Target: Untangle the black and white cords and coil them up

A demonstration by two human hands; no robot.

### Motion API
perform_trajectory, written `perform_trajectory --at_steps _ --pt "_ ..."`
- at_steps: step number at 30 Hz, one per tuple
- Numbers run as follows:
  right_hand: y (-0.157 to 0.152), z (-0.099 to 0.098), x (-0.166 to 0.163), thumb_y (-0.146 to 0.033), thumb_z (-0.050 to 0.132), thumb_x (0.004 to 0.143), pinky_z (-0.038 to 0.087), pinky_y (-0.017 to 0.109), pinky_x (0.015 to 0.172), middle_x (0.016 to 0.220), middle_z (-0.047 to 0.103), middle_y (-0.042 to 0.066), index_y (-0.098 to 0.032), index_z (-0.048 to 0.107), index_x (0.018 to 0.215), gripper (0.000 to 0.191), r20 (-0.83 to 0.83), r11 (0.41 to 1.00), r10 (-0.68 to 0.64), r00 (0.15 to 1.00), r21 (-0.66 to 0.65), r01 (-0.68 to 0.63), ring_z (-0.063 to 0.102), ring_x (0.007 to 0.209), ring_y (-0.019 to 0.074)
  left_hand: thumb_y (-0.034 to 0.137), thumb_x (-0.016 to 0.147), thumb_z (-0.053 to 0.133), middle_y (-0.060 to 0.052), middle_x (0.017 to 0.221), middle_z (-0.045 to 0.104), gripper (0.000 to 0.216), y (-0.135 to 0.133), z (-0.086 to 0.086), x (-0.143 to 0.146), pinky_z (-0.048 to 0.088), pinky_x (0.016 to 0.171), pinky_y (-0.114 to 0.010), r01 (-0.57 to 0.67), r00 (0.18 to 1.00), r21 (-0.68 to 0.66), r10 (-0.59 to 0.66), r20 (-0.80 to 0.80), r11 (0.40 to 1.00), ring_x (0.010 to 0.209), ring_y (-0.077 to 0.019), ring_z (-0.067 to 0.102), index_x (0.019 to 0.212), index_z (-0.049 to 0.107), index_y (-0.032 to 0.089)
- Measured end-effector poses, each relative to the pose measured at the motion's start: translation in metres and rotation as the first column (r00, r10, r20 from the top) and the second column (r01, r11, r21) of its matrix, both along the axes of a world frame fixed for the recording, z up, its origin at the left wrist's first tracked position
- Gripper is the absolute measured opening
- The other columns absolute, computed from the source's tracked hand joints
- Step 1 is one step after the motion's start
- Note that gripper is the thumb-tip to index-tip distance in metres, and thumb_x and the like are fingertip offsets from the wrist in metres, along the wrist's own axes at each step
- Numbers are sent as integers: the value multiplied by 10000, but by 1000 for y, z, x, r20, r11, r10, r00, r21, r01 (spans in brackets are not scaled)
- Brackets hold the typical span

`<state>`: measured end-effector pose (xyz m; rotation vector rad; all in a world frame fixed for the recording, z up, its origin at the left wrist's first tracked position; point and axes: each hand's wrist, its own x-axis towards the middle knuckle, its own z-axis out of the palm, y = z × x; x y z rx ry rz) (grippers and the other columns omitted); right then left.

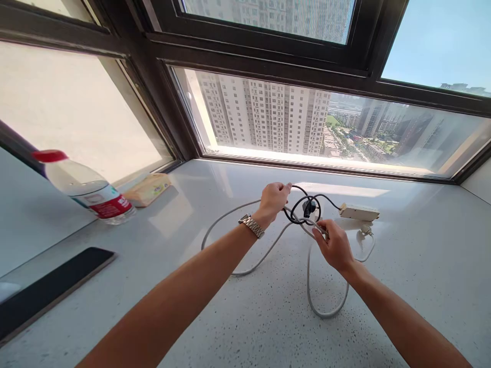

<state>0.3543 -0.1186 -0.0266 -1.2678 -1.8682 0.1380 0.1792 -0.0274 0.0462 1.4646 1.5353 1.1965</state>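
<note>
A long grey cable (245, 269) lies in loops on a white speckled window ledge (268, 327). It runs to a white power strip (359, 211) near the window. A thinner black cable (303, 207) with a black plug is tangled with it between my hands. My left hand (273, 200), with a metal watch on the wrist, is closed around both cables, lifted a little off the ledge. My right hand (333, 244) pinches the grey cable just below the black tangle.
A plastic water bottle (86, 189) with a red cap and red label lies tilted at the left. Beside it sits a yellow pack (148, 189). A dark phone (49, 286) lies flat at the lower left. A dark-framed window (307, 82) borders the ledge.
</note>
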Motion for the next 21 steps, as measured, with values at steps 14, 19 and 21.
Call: perform_trajectory --at_steps 14,19,21 --pt "2 34 44 -415 533 873 456 294 642 837 668 79 -184 659 731 299 -70 961 143 987 -230 -155 604 742 185 446 792 570 31 514 441 323 -16 10 -21 319 482 -228 329 944 235 -324 -61 915 477 -99 395 620 512 180" --pt "41 79 35 -496 647 778 437 422 932 1184 627 90 -235 642 1113 425 -130 908 237 963 -322 -267 558 1102 265 474 743 641 31 583 417 335 -34 18 -13 288 517 -241 443 889 227 -458 17 867 544 -98 346 642 544 170" --pt "54 81 28 -551 629 774 457 405 919 1192 626 89 -233 626 1143 487 -211 711 406 889 -538 -452 572 1097 255 473 733 653 25 595 413 344 -39 20 -11 315 549 -248 429 876 243 -466 123 870 573 -107 352 616 533 172"
